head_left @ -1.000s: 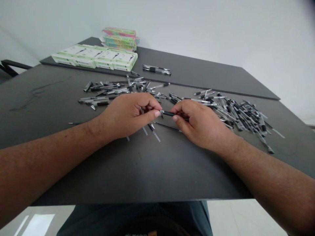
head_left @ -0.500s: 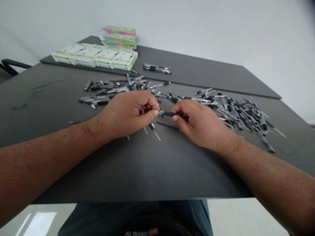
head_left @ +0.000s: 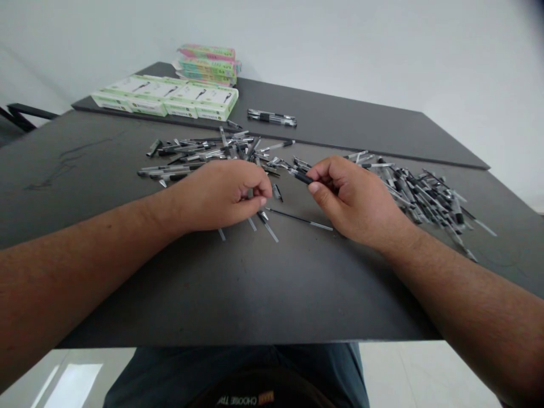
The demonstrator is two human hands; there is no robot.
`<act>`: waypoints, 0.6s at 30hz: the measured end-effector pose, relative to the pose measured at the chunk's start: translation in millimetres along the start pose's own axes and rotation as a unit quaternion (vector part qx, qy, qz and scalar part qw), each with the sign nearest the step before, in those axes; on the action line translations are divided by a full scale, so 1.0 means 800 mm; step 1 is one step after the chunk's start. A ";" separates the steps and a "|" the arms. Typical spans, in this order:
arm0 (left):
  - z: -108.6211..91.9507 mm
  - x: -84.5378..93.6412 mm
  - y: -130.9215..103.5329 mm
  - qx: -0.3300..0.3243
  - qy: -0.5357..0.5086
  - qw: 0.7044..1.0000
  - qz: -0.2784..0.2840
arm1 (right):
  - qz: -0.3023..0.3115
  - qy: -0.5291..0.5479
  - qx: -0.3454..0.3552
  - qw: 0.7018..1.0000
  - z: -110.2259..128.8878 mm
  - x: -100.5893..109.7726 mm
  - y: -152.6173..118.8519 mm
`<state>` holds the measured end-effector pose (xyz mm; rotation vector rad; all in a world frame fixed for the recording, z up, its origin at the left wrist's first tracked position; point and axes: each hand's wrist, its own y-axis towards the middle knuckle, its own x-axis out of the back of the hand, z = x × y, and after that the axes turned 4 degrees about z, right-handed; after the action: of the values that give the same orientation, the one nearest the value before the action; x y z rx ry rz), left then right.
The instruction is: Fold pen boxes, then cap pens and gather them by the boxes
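Observation:
My right hand [head_left: 352, 201] pinches a pen with a black grip [head_left: 302, 177] between thumb and fingers, its clear end pointing up and left. My left hand [head_left: 225, 192] is closed, fingertips pressed near the thumb; whatever it holds, if anything, is too small to make out. Between and below the hands a thin ink refill [head_left: 297, 219] lies on the dark table [head_left: 272, 294]. A small black cap [head_left: 277, 192] lies just right of my left fingertips. Clear tube ends [head_left: 270, 229] stick out below my left hand.
Loose pen parts [head_left: 191, 150] lie behind my left hand, and a pile of pens [head_left: 425, 195] is at the right. Farther back are white-green boxes [head_left: 170, 99], stacked colourful boxes [head_left: 208, 65] and several pens [head_left: 272, 118] on a raised board [head_left: 361, 122].
My right hand has moved up and slightly right with the pen, away from my left hand. More of the refill and the small black cap now show between them.

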<state>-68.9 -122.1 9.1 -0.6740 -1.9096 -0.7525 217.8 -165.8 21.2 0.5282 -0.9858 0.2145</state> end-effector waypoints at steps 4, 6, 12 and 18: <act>-0.005 -0.004 0.001 -0.090 0.053 0.991 0.080 | -0.004 0.003 0.006 1.000 -0.001 -0.001 0.001; -0.006 -0.005 -0.001 -0.106 0.080 0.987 0.089 | 0.000 0.004 0.004 1.000 -0.001 -0.001 0.001; -0.005 -0.005 -0.005 -0.127 0.094 0.983 0.093 | 0.007 0.002 0.004 1.000 0.000 -0.001 0.001; -0.002 -0.008 -0.003 -0.131 0.076 0.983 0.105 | 0.006 0.008 0.017 1.000 -0.001 -0.002 0.000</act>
<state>-67.2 -125.4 3.7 -0.9372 -1.5862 -0.9000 217.4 -165.2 19.4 0.5509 -0.9713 0.2464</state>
